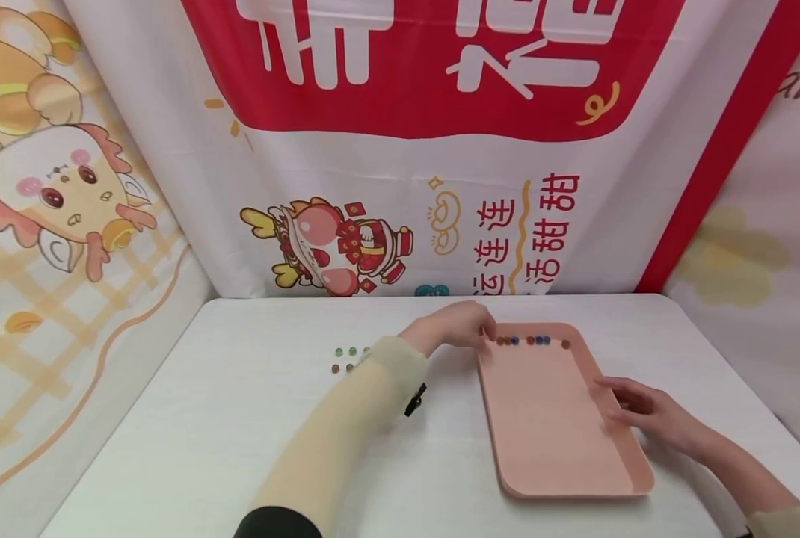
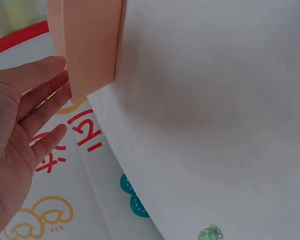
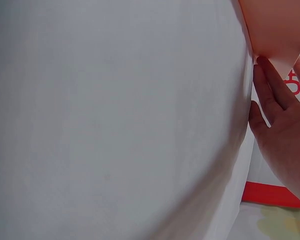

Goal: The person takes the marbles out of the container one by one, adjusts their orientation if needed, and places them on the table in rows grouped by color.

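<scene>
A shallow pink tray (image 1: 548,433) lies on the white table. Along its far inner end runs a row of small marbles (image 1: 540,341), orange-brown and blue, with gaps between groups. My left hand (image 1: 455,325) is at the far left corner, fingertips at the rim near the row's left end. In the left wrist view the visible fingers (image 2: 45,107) are fairly straight beside the tray's wall (image 2: 92,45); whether a marble is between the fingertips is hidden. My right hand (image 1: 659,415) holds the tray's right wall, with fingers (image 3: 277,92) along its outside in the right wrist view.
Left of the tray, green marbles (image 1: 352,351) and brownish marbles (image 1: 336,368) lie in two short rows, partly hidden by the left sleeve (image 1: 346,418). A green marble (image 2: 210,233) shows in the left wrist view. Printed cloths (image 1: 407,112) hang behind the table.
</scene>
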`<state>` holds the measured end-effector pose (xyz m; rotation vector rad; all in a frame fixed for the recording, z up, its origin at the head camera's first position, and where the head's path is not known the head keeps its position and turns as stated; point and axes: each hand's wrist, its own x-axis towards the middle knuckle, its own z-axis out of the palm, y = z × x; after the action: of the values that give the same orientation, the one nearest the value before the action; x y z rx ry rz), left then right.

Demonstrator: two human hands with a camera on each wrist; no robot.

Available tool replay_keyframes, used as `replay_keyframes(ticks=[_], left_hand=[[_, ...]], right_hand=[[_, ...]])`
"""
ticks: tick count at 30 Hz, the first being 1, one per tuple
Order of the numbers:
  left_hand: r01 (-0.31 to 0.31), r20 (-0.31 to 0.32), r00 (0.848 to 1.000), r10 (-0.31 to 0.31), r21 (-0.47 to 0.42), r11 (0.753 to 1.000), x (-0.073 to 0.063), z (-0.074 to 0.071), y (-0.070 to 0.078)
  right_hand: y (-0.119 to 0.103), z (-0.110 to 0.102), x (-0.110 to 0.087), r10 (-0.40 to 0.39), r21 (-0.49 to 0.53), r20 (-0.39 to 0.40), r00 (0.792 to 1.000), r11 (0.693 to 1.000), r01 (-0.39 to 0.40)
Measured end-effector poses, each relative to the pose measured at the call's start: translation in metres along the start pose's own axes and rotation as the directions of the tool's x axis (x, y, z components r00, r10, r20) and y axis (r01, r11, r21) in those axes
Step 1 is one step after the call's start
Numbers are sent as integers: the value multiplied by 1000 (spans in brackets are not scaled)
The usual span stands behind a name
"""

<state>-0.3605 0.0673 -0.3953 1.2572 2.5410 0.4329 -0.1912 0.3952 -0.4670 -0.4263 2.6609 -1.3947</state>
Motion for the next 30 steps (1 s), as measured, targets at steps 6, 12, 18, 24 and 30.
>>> replay_keyframes(ticks=[6, 12, 18, 24, 30], left_hand=[[50, 18, 999, -51, 64, 997, 11, 7, 2], [71, 31, 997, -75, 127, 989, 16, 10, 6], [93, 50, 993, -104, 176, 980, 19, 10, 9], [140, 66, 986, -152, 152, 978, 21, 11, 12], [174, 63, 981, -185, 144, 974, 24, 15, 13]], right_hand=[[2, 0, -1, -29, 14, -3, 1000, 999, 29], [2, 0, -1, -32, 15, 0, 999, 999, 32], [-1, -1, 0, -12, 3, 1, 1000, 1000, 12], [-2, -1, 0, -7, 5, 4, 1000, 1000, 7], [-2, -1, 0, -4, 6, 0, 1000, 1000, 4]])
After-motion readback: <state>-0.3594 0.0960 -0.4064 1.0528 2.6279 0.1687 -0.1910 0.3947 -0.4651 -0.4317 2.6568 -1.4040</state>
